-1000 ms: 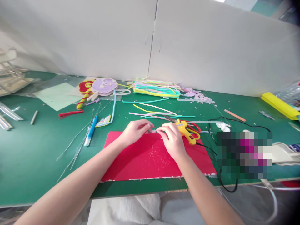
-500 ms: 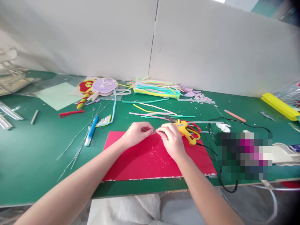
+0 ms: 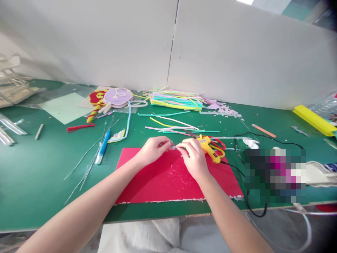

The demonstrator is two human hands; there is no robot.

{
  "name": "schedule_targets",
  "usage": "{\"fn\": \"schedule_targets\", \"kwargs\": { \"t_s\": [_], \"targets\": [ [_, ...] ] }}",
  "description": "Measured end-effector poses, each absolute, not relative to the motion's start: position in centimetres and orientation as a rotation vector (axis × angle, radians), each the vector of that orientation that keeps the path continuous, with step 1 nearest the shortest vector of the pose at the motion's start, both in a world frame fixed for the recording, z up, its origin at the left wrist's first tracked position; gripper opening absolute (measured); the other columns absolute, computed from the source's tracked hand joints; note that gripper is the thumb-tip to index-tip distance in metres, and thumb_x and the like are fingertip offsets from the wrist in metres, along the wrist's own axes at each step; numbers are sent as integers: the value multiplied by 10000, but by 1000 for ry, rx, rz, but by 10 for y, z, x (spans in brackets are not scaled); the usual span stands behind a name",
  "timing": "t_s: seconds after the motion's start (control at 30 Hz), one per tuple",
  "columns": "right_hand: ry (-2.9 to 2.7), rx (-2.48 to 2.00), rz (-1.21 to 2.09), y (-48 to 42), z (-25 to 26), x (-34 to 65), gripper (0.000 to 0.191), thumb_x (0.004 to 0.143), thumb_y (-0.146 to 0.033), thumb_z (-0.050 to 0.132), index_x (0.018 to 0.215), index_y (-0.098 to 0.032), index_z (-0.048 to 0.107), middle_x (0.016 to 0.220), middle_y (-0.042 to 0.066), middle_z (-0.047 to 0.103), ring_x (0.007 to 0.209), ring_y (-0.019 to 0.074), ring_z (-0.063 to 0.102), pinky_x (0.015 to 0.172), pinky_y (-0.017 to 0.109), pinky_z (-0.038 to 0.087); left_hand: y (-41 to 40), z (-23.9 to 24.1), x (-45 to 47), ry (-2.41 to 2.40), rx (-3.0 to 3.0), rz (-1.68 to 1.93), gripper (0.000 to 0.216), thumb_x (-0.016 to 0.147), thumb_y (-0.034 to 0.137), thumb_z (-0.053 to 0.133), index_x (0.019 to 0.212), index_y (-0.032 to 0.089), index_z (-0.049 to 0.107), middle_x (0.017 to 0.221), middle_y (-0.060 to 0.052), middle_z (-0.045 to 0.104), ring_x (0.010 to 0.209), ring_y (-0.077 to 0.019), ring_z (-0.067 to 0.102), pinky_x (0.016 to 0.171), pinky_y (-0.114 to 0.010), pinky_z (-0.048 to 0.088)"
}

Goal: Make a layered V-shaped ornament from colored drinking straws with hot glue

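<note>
Both hands pinch a small pale piece over the far edge of a red mat.

The left hand [image 3: 154,149] and right hand [image 3: 194,159] meet fingertip to fingertip, fingers curled in, each nipping one end of the piece [image 3: 173,147]; what it is made of is too small to tell. It sits just above the mat [image 3: 163,182], which lies on the green surface [image 3: 39,168]. A yellow glue gun [image 3: 210,147] lies just beside the right hand, over red-handled scissors [image 3: 220,143]. A blue pen [image 3: 102,147] lies left of the mat, and coloured strips [image 3: 176,99] are piled near the wall.
</note>
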State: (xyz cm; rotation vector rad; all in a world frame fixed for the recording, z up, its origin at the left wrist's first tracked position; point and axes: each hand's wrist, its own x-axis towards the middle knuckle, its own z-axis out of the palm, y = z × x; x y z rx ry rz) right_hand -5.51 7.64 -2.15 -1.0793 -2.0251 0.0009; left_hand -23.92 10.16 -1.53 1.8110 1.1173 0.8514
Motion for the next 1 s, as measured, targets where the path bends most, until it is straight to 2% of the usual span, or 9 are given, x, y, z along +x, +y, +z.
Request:
{"fn": "schedule_targets", "kwargs": {
  "t_s": [0.13,0.37,0.63,0.9,1.0],
  "targets": [
    [-1999,-1084,-9,76,-21,-55,116,898,-205,490,886,-211,605,840,54,571,824,183,546,751,333,464,102,-16,-239,1115,1797,855,300,865,402,456,814,169,638,773,-34,694,712,-158,631,705,-262,494],
    [-2007,-1099,-11,76,-23,-55,109,898,-214,491,895,-211,600,854,55,566,831,183,545,764,335,461,100,-12,-237,1092,1862,884,167,828,302,513,801,180,623,796,-10,679,756,-150,617,726,-244,476],
    [-2024,-1102,-9,76,-23,-56,107,896,-210,495,887,-201,601,855,53,568,837,180,541,774,326,457,100,-12,-237,1106,1875,864,151,820,274,511,787,175,620,788,-6,674,752,-149,609,723,-246,467],
    [-1999,-1102,-28,76,-22,-57,126,900,-224,489,878,-194,610,852,55,574,830,176,549,771,324,467,100,-15,-238,1085,1782,842,300,872,397,447,824,158,621,743,-22,658,702,-152,611,700,-260,480],
    [-1988,-1107,-23,76,-22,-56,129,900,-224,488,880,-198,613,852,53,578,824,175,550,774,327,466,100,-13,-237,1100,1795,832,294,864,405,462,819,162,621,740,-21,656,710,-154,608,701,-261,477]
  ]
}}
